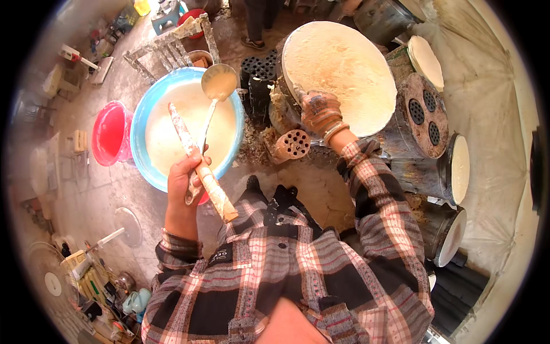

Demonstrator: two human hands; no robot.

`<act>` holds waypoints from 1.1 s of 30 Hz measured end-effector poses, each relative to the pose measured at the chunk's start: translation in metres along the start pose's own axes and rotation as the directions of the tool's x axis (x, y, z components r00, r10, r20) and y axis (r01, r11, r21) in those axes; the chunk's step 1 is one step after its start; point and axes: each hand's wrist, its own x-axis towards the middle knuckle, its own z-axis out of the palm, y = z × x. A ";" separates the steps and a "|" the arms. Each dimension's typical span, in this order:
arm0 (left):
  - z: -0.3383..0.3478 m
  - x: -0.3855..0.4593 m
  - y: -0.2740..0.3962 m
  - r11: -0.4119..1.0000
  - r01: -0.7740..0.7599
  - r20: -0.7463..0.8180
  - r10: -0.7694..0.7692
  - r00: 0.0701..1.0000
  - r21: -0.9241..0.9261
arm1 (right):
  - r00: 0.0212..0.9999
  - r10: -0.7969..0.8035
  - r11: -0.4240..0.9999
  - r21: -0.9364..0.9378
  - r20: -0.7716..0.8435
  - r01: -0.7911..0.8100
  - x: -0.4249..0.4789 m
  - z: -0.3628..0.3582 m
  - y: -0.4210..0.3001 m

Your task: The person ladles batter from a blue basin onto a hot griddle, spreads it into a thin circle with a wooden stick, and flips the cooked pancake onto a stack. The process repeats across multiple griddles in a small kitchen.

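Note:
My left hand (189,174) grips a metal ladle (219,81) and a batter-crusted flat wooden stick (210,185) together, crossed over a blue-rimmed basin (138,129). Pale batter (172,112) fills much of the basin, and some coats the ladle's bowl. On a round griddle (287,81) lies a large, thin pale flatbread (343,73), browned in patches. My right hand (321,112), in a soiled knit glove, has its fingers curled at the flatbread's near left edge. Whether they pinch that edge is hidden.
A pink bucket (109,133) stands left of the basin. Perforated coal briquettes (260,71) and a paler one (296,144) sit beside the griddle. Several drum stoves (417,172) line the right. A crusted chair (172,51) and another person's legs (256,21) are beyond.

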 end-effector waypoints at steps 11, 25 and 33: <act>0.025 -0.018 -0.020 0.998 -0.025 -0.006 0.025 1.000 -0.060 | 0.990 0.060 0.994 -0.079 -0.126 -0.070 -0.009 0.008 0.018; 0.074 -0.026 -0.019 0.997 -0.071 0.074 0.068 0.995 0.027 | 0.656 0.343 0.849 0.521 -0.672 0.090 -0.045 -0.132 0.184; 0.114 0.022 -0.013 0.959 0.082 0.231 -0.148 0.962 0.271 | 0.415 0.663 0.724 0.674 -0.623 -0.146 -0.221 -0.148 0.332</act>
